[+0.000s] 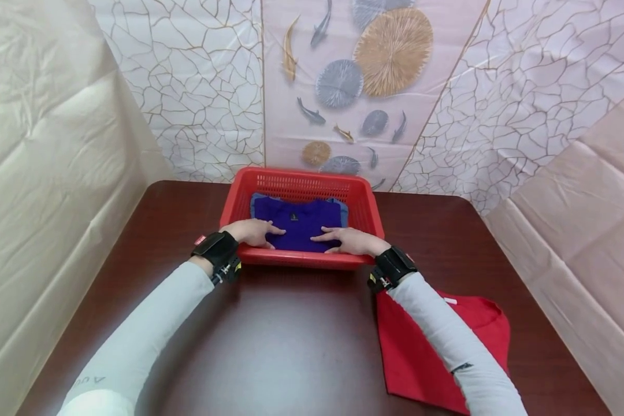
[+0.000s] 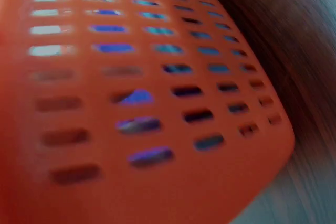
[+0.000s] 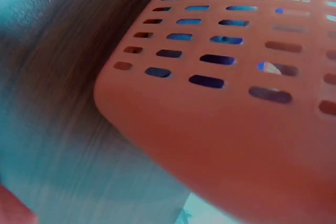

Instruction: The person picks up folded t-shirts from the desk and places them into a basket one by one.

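Here both hands [image 1: 255, 232] [image 1: 349, 239] touch purple shirt [image 1: 301, 228], fingers spread.

The head camera looks forward and down from the table [image 1: 281, 346]'s 6 o'clock side, well back from the basket [image 1: 296, 257], which all views share. The left wrist camera [image 1: 231, 270] and right wrist camera [image 1: 377, 281] face its slotted outside close up, near its 7 and 5 o'clock corners.

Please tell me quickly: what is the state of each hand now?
Left hand: open, resting on the purple garment in the red basket.
Right hand: open, also resting on the purple garment.
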`<state>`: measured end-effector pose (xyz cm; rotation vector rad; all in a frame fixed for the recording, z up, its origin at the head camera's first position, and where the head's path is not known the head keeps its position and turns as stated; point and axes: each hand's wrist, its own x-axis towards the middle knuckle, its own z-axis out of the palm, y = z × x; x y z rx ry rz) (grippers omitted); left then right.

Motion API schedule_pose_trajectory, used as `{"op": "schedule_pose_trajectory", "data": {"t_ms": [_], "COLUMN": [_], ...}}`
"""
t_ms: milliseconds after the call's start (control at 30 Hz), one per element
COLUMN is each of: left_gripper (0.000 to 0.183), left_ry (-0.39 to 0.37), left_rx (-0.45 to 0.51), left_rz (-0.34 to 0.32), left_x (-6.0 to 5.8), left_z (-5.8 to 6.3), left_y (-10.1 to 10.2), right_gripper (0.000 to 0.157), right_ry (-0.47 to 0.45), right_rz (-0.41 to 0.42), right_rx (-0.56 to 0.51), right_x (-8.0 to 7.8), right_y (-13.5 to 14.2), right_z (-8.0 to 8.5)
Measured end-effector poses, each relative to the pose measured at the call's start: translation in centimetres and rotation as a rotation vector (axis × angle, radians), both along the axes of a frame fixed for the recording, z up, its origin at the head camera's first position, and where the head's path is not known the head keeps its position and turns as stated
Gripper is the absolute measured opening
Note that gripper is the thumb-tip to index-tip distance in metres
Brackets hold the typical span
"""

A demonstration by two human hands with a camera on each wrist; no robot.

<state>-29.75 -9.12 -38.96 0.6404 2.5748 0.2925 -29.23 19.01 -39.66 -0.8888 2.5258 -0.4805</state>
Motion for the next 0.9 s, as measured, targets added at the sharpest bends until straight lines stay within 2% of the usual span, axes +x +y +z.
{"op": "schedule_pose_trajectory", "data": {"t_ms": [133,200,300,433,533,667,800,900], "left_gripper": [0.022,0.021,0.028,0.023,0.019,0.021,0.03,0.033], "left_ry": [0.234,0.34,0.458,0.569,0.596,0.572,0.518,0.483], "left_rx": [0.175,0.274,0.378,0.443,0.497,0.556,0.565,0.563], "left_rz": [0.095,0.142,0.181,0.177,0.147,0.113,0.102,0.094], "left_x": [1.2,2.4,4.9,8.5,10.8,13.3,14.8,15.3], "left_z": [1.5,2.4,3.9,4.6,3.8,1.9,-0.2,-1.7], "left_y": [0.4,1.2,3.1,6.1,8.8,12.0,14.4,15.9], "right_gripper": [0.032,0.024,0.02,0.034,0.038,0.045,0.052,0.052], "right_ry": [0.176,0.207,0.238,0.323,0.371,0.423,0.479,0.521], "right_rz": [-0.149,-0.237,-0.31,-0.345,-0.404,-0.525,-0.644,-0.739], "right_rx": [-0.186,-0.298,-0.44,-0.515,-0.515,-0.499,-0.474,-0.389], "right_x": [1.1,2.2,4.4,7.8,10.6,13.9,16.6,18.3], "right_y": [0.5,1.0,1.7,3.0,4.8,8.0,12.0,15.2], "right_z": [0.7,1.3,2.2,3.1,3.1,2.4,1.1,0.1]}}
